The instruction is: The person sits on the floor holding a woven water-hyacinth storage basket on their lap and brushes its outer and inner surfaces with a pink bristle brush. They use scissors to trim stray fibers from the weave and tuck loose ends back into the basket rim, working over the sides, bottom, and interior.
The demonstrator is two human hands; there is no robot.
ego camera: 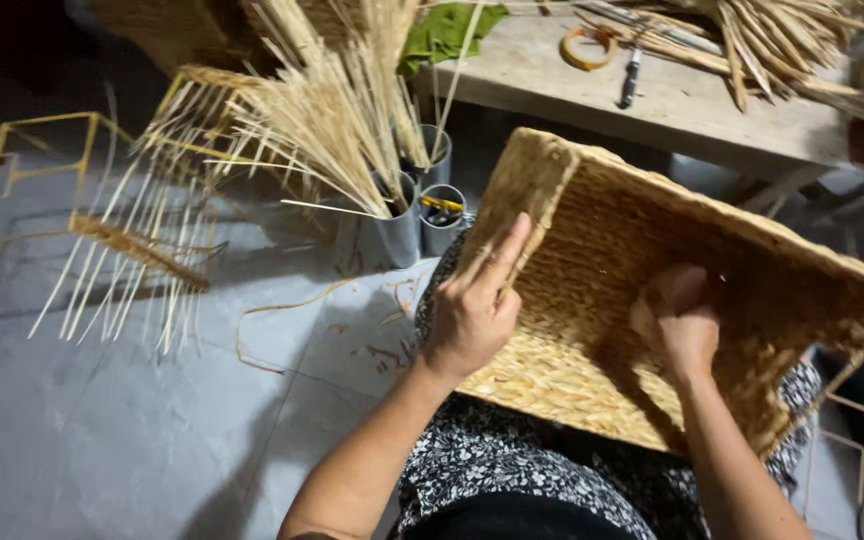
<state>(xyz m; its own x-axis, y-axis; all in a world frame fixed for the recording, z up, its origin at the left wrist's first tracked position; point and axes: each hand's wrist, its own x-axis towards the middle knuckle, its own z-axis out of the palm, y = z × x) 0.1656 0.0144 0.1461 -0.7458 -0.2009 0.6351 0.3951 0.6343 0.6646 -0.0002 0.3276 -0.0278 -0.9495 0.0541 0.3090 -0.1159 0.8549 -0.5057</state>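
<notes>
1. The left hand point(472, 315) pinches the near rim of a woven rectangular basket point(592, 250), fingers pressed together.
2. The right hand point(680, 322) presses, curled, inside it; its grip cannot be made out.
3. The basket rests tilted on the lap, walls looking fully woven.
4. Beyond stand straw bundles in metal cans point(400, 232) and a half-woven wire frame point(142, 235).

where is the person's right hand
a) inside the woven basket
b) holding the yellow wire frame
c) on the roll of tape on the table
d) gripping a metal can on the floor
a: the right hand is down inside the woven basket, against its inner wall, while the left hand lies on the basket's near rim.
</notes>
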